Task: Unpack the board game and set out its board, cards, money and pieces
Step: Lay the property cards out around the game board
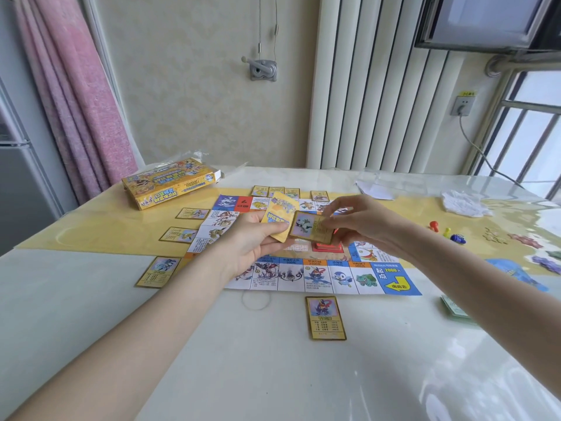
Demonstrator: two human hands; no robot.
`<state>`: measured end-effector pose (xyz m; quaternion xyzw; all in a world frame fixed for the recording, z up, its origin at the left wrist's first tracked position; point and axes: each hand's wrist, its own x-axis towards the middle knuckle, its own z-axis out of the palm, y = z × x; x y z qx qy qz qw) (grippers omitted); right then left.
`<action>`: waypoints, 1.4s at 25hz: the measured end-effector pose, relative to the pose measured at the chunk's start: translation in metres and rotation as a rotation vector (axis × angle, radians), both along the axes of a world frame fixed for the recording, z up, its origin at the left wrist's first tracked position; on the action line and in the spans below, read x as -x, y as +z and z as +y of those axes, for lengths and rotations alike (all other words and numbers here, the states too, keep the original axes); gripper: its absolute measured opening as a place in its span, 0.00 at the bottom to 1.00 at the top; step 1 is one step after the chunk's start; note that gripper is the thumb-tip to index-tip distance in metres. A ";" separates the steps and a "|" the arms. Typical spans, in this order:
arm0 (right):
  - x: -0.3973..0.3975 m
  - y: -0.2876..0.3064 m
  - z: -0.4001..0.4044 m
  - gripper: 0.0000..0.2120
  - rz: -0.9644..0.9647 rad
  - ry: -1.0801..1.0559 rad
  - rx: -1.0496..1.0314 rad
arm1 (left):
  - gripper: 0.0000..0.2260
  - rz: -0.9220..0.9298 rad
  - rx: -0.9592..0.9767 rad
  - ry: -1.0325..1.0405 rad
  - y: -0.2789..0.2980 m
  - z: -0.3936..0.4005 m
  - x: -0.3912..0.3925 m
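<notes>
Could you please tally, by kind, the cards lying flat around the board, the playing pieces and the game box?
Cards lying flat around the board: 8
Playing pieces: 3
Game box: 1
Total: 12

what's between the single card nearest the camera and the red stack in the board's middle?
In the head view, only the board's near row of squares and a strip of bare tabletop lie between the near card and the red stack.

White table (91, 299): board (334, 278), yellow box (170, 183) (far left), cards (325, 318), pawns (446, 232), money (455, 308).
</notes>
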<state>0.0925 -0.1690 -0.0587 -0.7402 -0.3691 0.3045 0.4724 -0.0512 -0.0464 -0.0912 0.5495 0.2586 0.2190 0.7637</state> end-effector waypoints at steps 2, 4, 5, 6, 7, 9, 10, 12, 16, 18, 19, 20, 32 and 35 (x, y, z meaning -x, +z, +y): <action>-0.013 0.006 -0.001 0.02 -0.021 -0.066 -0.077 | 0.07 -0.006 -0.028 -0.015 0.006 -0.006 -0.016; -0.029 0.007 -0.002 0.06 -0.026 -0.133 -0.126 | 0.08 -0.005 -0.059 -0.043 0.010 -0.012 -0.038; -0.038 0.007 -0.003 0.08 -0.017 -0.175 -0.148 | 0.08 0.001 -0.080 -0.054 0.012 -0.015 -0.050; -0.050 0.007 -0.006 0.09 -0.004 -0.216 -0.175 | 0.08 0.008 -0.102 -0.065 0.014 -0.017 -0.061; -0.062 0.007 -0.009 0.08 0.014 -0.262 -0.199 | 0.07 0.009 -0.118 -0.074 0.016 -0.019 -0.071; -0.088 0.007 -0.021 0.06 -0.012 -0.358 -0.171 | 0.06 -0.001 -0.110 -0.078 0.019 -0.022 -0.091; -0.100 0.005 -0.027 0.04 -0.066 -0.399 -0.099 | 0.06 -0.011 -0.071 -0.067 0.019 -0.021 -0.099; -0.124 -0.003 -0.037 0.05 -0.162 -0.438 0.084 | 0.06 -0.037 0.076 -0.044 0.018 -0.019 -0.112; -0.158 -0.031 -0.038 0.11 -0.203 -0.430 0.192 | 0.04 -0.001 0.244 -0.094 0.012 -0.024 -0.129; -0.166 -0.042 -0.034 0.12 -0.262 -0.385 0.248 | 0.09 0.019 0.266 -0.106 0.008 -0.026 -0.136; -0.170 -0.046 -0.031 0.11 -0.315 -0.361 0.294 | 0.11 0.018 0.267 -0.106 0.005 -0.025 -0.138; -0.172 -0.050 -0.029 0.11 -0.385 -0.341 0.346 | 0.10 0.012 0.264 -0.108 0.002 -0.024 -0.140; -0.121 -0.013 -0.020 0.10 -0.139 -0.109 0.037 | 0.05 0.009 0.054 -0.102 -0.008 -0.033 -0.146; -0.115 -0.002 -0.019 0.10 -0.001 -0.250 -0.056 | 0.06 -0.018 0.089 -0.037 -0.006 -0.022 -0.134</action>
